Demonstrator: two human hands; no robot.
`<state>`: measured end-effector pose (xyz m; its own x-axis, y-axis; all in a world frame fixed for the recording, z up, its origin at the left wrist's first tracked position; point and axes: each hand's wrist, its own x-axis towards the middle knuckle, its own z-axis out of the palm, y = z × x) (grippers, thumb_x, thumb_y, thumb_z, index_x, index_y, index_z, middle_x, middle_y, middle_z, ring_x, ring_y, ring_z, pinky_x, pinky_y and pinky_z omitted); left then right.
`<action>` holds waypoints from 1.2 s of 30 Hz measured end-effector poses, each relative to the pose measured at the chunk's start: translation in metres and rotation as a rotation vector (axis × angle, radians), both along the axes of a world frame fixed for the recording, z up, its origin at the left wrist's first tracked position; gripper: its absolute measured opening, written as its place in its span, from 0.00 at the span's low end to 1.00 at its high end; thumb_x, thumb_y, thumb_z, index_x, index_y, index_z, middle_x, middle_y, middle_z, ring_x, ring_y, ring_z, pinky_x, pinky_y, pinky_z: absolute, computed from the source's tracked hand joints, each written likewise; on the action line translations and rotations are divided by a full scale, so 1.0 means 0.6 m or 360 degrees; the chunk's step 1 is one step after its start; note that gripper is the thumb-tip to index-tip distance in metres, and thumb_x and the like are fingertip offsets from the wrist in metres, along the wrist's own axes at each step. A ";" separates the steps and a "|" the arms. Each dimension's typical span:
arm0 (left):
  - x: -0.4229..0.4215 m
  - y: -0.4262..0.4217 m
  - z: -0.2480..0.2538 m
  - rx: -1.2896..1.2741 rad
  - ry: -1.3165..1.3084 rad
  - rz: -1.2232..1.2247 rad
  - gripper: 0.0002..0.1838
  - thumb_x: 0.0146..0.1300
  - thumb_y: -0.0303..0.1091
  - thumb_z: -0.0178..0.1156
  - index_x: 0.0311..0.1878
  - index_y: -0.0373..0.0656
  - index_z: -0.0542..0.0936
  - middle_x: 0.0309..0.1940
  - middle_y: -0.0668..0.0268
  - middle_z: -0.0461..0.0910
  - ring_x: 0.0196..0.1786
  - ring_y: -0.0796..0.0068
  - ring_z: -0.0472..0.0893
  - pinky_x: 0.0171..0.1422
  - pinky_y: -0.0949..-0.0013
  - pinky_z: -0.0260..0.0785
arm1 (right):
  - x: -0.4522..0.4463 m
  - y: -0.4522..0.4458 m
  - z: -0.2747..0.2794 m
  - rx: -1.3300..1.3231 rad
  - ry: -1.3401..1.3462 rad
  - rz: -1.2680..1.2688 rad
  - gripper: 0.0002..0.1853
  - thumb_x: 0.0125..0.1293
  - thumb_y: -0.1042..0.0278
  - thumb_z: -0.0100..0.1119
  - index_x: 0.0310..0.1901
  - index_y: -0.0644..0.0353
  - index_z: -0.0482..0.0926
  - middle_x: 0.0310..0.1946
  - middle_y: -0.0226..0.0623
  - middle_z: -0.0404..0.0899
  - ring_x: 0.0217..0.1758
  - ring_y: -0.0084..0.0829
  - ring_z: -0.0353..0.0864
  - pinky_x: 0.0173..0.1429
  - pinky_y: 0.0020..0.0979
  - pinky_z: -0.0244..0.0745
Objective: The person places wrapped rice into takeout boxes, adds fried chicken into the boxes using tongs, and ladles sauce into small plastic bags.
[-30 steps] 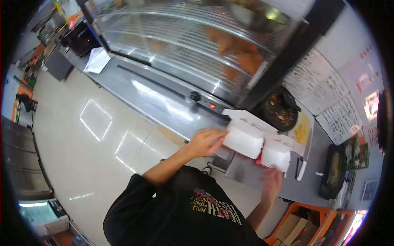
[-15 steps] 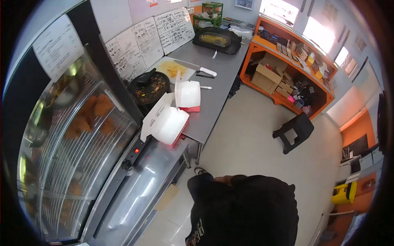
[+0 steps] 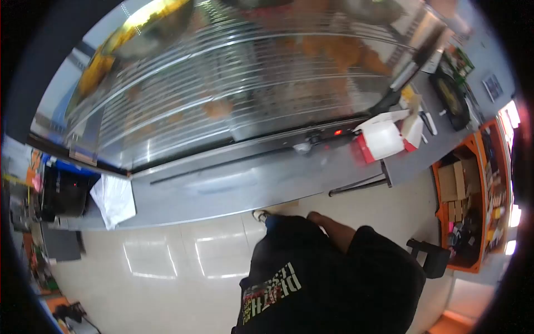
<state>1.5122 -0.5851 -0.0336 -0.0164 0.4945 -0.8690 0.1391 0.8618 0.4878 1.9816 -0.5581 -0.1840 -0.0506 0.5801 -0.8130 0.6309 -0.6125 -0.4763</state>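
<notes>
Two open cartons stand by the right end of the bench; light and crushable, I judge, best held low by their walls. I cannot tell either hand's state; only a forearm shows.

The head camera looks forward and down from above, placed near the clear glass cabinet with metal wire shelves.

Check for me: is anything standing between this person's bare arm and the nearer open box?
Nothing visible blocks the way above the counter: the open box sits near its front edge. I can't clearly make out either hand, though.
</notes>
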 end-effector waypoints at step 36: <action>-0.804 0.994 0.719 0.2824 0.2107 -0.0823 0.25 0.63 0.24 0.61 0.65 0.44 0.75 0.63 0.50 0.74 0.68 0.47 0.71 0.71 0.52 0.66 | -0.733 0.394 0.593 0.0738 0.0858 0.0448 0.19 0.77 0.58 0.56 0.60 0.63 0.78 0.56 0.41 0.83 0.58 0.30 0.82 0.64 0.31 0.74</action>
<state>1.0299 0.0111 0.3977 0.3178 0.6543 0.6862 0.9183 -0.3927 -0.0508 1.5420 -0.3218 0.1716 -0.5676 0.7626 -0.3102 0.3409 -0.1253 -0.9317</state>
